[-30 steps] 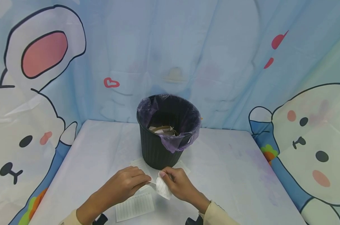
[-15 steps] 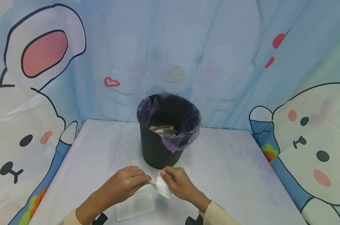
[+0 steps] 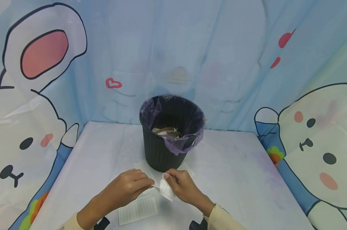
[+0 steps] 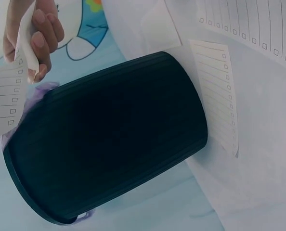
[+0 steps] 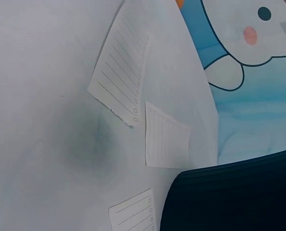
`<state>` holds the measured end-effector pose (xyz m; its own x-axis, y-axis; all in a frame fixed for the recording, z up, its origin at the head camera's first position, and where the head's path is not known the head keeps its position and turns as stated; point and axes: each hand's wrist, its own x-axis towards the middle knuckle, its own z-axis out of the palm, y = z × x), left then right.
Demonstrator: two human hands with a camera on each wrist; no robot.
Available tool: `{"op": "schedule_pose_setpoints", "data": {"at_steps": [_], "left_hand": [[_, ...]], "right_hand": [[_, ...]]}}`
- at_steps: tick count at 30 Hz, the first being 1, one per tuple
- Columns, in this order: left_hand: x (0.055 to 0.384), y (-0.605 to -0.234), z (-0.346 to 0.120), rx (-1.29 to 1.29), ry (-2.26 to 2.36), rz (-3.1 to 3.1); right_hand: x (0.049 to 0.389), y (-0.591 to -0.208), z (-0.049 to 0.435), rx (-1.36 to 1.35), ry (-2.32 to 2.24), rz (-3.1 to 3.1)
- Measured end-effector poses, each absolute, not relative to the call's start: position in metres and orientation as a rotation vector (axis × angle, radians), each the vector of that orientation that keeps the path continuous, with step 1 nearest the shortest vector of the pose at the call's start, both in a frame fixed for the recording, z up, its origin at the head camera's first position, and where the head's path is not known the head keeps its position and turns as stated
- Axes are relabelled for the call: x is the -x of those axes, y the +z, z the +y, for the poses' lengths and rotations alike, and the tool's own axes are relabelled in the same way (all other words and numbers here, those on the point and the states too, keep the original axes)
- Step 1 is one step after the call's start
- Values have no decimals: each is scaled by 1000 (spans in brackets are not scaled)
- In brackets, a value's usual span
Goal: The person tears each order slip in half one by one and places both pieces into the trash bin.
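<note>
In the head view my left hand point(image 3: 133, 185) pinches one end of a lined paper sheet point(image 3: 166, 189) between thumb and fingers. My right hand point(image 3: 182, 187) grips the same piece from the other side, so it bends between the two hands, low in front of the bin. Printed lines and a row of little checkboxes show on the held paper point(image 4: 7, 96) in the left wrist view, where fingers point(image 4: 45, 31) curl at its edge. Neither hand's grip shows in the right wrist view.
A black bin point(image 3: 159, 153) with a purple liner point(image 3: 179, 147) stands just beyond the hands, with paper and cardboard scraps point(image 3: 167, 132) inside. One lined sheet point(image 3: 138, 210) lies nearest me; others point(image 4: 215, 91) lie around the bin's base. A cartoon curtain point(image 3: 173, 48) backs the white table point(image 3: 233, 179).
</note>
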<state>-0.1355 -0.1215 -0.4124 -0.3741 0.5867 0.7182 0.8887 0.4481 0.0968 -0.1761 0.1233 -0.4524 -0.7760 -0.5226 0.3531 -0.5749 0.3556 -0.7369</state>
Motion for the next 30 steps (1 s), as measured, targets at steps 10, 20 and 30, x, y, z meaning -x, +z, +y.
{"op": "schedule_pose_setpoints", "data": {"at_steps": [10,20,30], "left_hand": [[136,-412,-121,1260,-653,-2050],[135,-412,-121,1253,-641,-2052],[136,-410,-120,1266,-640,-2029]], "right_hand": [[176,-452,124,-1002,1416,-2556],[176,-453,124,-978,1423,-2566],[178,-455,126,-968,1403,-2544]]}}
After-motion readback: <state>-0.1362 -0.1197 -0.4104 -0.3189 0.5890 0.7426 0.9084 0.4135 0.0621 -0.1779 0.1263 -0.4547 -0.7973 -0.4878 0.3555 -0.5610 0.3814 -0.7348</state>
